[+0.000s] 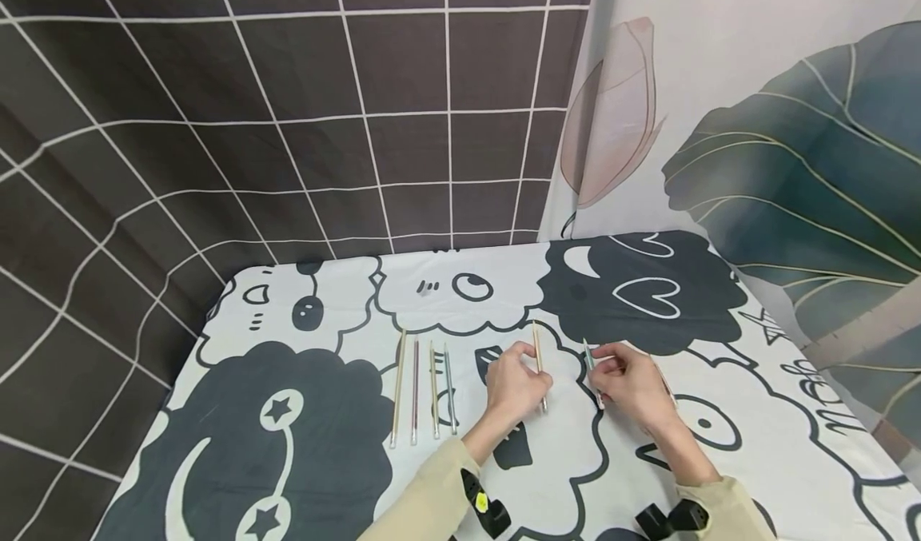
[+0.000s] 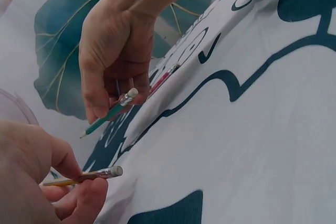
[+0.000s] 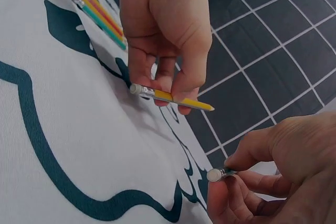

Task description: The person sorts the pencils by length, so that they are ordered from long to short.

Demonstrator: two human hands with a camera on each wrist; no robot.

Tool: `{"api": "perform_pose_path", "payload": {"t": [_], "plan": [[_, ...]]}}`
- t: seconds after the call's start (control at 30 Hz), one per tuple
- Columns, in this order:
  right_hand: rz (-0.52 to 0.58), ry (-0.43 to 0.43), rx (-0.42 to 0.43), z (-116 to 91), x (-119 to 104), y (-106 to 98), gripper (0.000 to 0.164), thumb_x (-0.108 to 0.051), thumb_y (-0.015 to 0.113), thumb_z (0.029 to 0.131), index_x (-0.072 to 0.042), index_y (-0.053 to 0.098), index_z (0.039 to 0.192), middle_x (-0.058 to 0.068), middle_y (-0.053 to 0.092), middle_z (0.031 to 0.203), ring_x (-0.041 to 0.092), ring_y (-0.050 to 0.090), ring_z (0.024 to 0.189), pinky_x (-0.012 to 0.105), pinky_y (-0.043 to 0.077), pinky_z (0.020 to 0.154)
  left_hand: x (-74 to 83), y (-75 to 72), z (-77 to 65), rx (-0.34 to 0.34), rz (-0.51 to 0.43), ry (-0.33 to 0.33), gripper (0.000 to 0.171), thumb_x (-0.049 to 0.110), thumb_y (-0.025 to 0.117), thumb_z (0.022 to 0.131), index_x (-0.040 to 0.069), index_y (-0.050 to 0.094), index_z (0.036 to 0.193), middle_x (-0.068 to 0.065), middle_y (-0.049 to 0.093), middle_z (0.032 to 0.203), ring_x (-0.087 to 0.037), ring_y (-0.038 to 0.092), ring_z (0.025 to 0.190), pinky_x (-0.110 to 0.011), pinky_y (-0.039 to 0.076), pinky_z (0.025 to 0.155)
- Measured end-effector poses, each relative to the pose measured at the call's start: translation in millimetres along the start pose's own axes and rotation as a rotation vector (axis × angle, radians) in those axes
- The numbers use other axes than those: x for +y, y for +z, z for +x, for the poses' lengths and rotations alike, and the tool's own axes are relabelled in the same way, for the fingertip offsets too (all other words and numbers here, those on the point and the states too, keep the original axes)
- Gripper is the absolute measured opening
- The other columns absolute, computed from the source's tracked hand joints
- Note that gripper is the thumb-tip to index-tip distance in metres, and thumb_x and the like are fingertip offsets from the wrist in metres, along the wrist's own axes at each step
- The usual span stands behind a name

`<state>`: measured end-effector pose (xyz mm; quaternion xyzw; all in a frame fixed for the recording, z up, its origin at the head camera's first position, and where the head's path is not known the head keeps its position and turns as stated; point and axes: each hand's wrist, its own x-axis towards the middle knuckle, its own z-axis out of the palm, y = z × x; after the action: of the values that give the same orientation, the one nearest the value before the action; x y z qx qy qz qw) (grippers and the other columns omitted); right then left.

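My left hand [image 1: 516,383] pinches a yellow pencil [image 3: 164,96] between thumb and fingers, its white eraser end toward me. To its right, my right hand [image 1: 635,383] pinches a green pencil [image 2: 105,120], also eraser end toward me. Both pencils are held close above the patterned cloth; whether they touch it I cannot tell. A red pencil [image 2: 161,82] lies on the cloth beside the right hand, partly hidden by it in the head view. Left of the left hand, several pencils [image 1: 415,393] lie roughly parallel in a row, among them a green pencil [image 3: 97,18].
A black and white cartoon cloth [image 1: 288,429] covers the work surface. Behind it hangs a dark curtain with white grid lines [image 1: 403,149], and at the right a leaf-patterned curtain [image 1: 791,173]. Dark wrist devices [image 1: 484,505] sit at both sleeves.
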<state>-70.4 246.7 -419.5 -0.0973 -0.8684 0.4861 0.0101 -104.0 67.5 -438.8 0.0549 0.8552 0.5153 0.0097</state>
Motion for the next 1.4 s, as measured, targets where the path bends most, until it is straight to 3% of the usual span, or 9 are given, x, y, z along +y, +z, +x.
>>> {"api": "perform_pose_path", "payload": {"t": [0.33,0.6,1.03,1.4], "plan": [[0.059,-0.006,-0.011,1.2,-5.0,9.7,0.033,0.008,0.057,0.082,0.011,0.059,0.115,0.012,0.06,0.082,0.017,0.058,0.059,0.026,0.048,0.051,-9.6,-20.1,-0.3,0.005,0.036,-0.009,0.026,-0.001,0.072,0.068,0.005,0.067,0.093,0.007,0.056,0.055,-0.006,0.051,0.049,-0.026,0.041,0.051],[0.037,-0.006,-0.026,1.0,-8.6,16.3,0.033,0.007,0.058,0.084,0.01,0.059,0.116,0.012,0.06,0.085,0.018,0.058,0.062,0.026,0.051,0.053,-17.0,-32.1,-0.5,0.008,0.065,-0.037,0.025,-0.001,0.072,0.067,0.008,0.065,0.089,0.007,0.059,0.058,-0.007,0.054,0.053,-0.028,0.042,0.054],[0.05,-0.047,-0.039,2.4,-13.7,25.6,0.031,0.007,0.058,0.084,0.009,0.06,0.115,0.011,0.059,0.084,0.017,0.059,0.063,0.025,0.05,0.054,-26.9,-46.0,-0.4,0.003,0.087,-0.031,0.026,0.001,0.074,0.068,0.006,0.064,0.091,0.005,0.063,0.06,-0.008,0.056,0.052,-0.027,0.041,0.052],[0.058,-0.06,-0.036,3.3,-15.9,34.0,0.029,0.008,0.058,0.083,0.009,0.061,0.112,0.01,0.06,0.082,0.016,0.06,0.063,0.025,0.05,0.054,-30.5,-53.8,-1.1,0.008,0.129,-0.066,0.028,0.002,0.074,0.067,0.008,0.062,0.092,0.006,0.059,0.058,-0.01,0.055,0.053,-0.028,0.042,0.052]]}}
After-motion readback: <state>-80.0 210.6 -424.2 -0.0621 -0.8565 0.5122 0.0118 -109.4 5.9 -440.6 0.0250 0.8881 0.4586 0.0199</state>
